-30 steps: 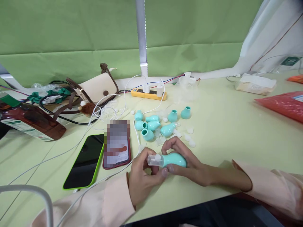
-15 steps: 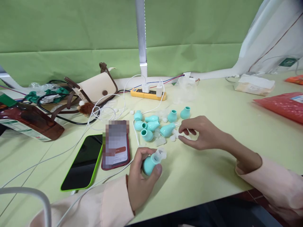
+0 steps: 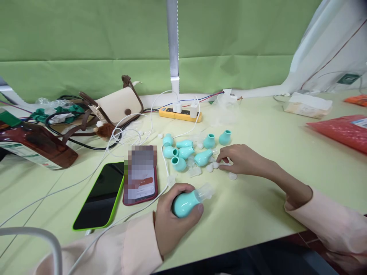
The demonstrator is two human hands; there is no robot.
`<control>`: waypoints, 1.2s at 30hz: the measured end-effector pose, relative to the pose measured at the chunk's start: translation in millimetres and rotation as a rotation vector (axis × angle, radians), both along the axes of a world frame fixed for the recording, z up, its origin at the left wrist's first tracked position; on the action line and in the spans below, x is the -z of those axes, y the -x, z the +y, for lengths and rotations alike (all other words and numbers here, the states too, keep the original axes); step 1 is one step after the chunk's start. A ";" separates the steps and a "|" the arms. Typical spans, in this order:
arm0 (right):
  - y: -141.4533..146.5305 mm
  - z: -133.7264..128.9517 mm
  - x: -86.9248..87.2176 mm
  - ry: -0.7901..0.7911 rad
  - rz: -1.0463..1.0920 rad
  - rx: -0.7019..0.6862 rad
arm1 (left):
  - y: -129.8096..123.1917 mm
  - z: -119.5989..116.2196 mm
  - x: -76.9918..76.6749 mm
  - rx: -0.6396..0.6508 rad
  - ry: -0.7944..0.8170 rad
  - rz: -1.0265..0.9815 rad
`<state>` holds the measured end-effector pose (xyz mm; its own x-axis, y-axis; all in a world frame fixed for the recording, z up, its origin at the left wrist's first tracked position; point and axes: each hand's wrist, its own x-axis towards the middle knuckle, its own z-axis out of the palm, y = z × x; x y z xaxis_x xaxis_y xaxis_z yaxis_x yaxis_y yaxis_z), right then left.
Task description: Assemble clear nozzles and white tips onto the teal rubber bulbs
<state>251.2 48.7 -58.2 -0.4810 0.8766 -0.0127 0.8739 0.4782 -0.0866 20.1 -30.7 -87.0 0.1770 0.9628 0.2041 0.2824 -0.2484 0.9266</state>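
Observation:
My left hand is wrapped round a turquoise rubber bulb, tilted with its mouth to the right. A clear plastic nozzle sticks out of that mouth. My right hand is at the pile, thumb and forefinger brought together at a small white plastic cap. Beside these fingertips lies another turquoise bulb with a thin clear tip. Other white discs lie close by, one of them a loose disc below the right hand. Several open-mouthed turquoise bulbs are grouped behind my left hand.
Two phones, one in a green case and one in a red case, lie on the left. Behind are a yellow power strip, white cables and a cream handbag. A brown bottle lies far left, a red package far right.
My left hand has turned the bulb so its nozzle points further right. My right fingers have closed together at the small white pieces, and a disc beneath that hand now shows.

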 end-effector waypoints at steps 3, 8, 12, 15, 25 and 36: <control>-4.5 -2.7 -11.5 0.040 0.114 -0.038 | -0.3 1.6 0.7 -0.015 0.005 0.011; 0.2 -11.6 -24.3 0.320 0.557 -0.283 | -1.5 3.7 2.7 -0.030 0.045 0.024; 11.2 -20.2 -20.8 0.397 0.723 -0.293 | -2.4 2.7 1.2 -0.049 0.058 0.019; 15.5 -24.6 -18.6 0.374 0.788 -0.301 | -2.5 2.3 -1.2 -0.059 0.073 0.025; 15.7 -28.5 -17.3 0.280 0.687 -0.425 | -5.0 4.7 -2.1 -0.074 0.063 0.046; 19.3 -33.5 -8.9 0.205 0.634 -0.434 | -4.6 4.8 -2.8 -0.037 0.006 0.085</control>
